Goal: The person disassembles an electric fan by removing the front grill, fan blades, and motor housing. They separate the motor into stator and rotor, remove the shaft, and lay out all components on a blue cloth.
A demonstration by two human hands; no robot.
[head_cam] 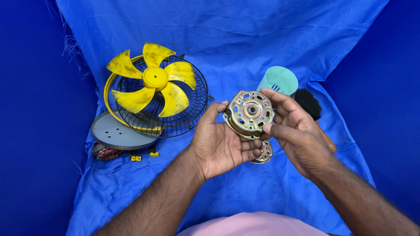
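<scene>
A creased blue cloth (227,43) carries a yellow 5-blade plastic fan (153,81) on a black wire guard (183,116), a grey oval plate (117,133), a turquoise plastic cup (278,80), a black-bristled brush (309,103) and a brassy-gold perforated metal motor housing (249,112).

The motor housing (248,114) sits between the left hand (221,142) and the right hand (294,131), above the cloth (245,48). A second perforated plate (264,152) lies just below it, partly hidden by the fingers. Behind the right hand stand the cup (278,81) and, to its right, the brush (313,111). Left of the hands, the fan blade (153,81) rests on the wire guard (183,116). The round base plate (117,133) lies in front of the guard, with the coil (106,153) at its near edge.
</scene>
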